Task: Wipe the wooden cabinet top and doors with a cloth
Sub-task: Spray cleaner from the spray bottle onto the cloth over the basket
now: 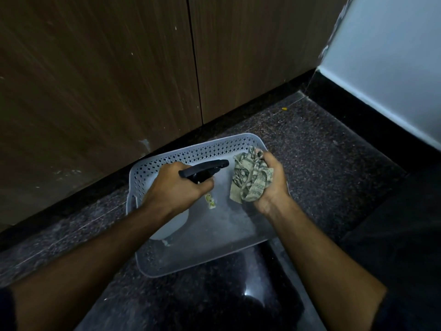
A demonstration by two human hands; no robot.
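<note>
My left hand (175, 185) grips a spray bottle (205, 172) by its black trigger head, whose nozzle points right; the pale bottle body hangs below my wrist. My right hand (272, 185) is closed on a crumpled green patterned cloth (248, 177), held just right of the nozzle. Both hands hover over a grey perforated plastic basket (181, 155) that sits on the floor. Behind it stand two brown wooden cabinet doors (95, 75), with a dark vertical seam between them.
The floor (310, 149) is dark speckled granite with a black skirting strip under the cabinet. A pale blue wall (386, 68) rises at the right. A small yellow speck (284, 108) lies near the corner.
</note>
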